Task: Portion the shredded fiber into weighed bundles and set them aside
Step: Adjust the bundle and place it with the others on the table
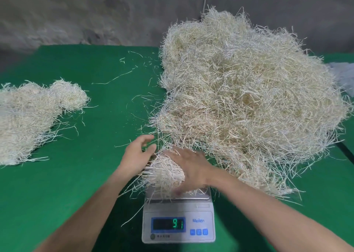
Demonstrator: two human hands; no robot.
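Observation:
A small bundle of pale shredded fiber lies on the pan of a white digital scale, whose green display reads 9.1. My right hand lies on top of the bundle with straight fingers pointing left. My left hand is at the bundle's left side, fingers relaxed and spread, thumb near the fiber. A large heap of the same fiber rises directly behind and to the right of the scale. A lower pile of portioned fiber rests at the table's left edge.
Green cloth covers the table. Loose strands are scattered between the two piles. A pale plastic bag shows at the far right edge. A grey wall stands behind the table.

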